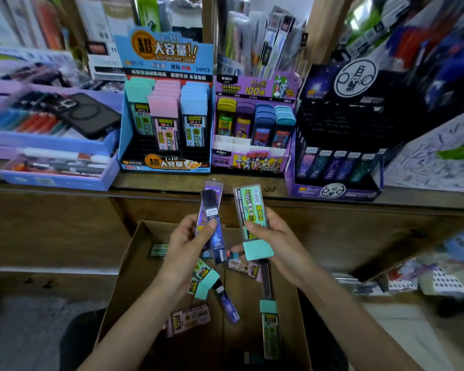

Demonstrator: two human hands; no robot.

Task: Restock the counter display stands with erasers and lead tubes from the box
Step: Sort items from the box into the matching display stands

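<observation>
Forearms reaching forward, left hand [189,238] gripping purple lead tube [211,202], right hand [275,236] gripping teal lead tube [249,207]

a stationery shop, seen from my side of the wooden counter [65,204]. a blue display stand [166,167], a purple display stand [252,162] and a black display stand [332,192] sit side by side on it, each holding rows of matching lead tubes [166,129], the blue one marked 24pcs. a tray of pens [56,180] lies to their left, packaged pens [273,41] crowd the shelves behind, and a cardboard box [126,263] of loose stock stands open below me
</observation>
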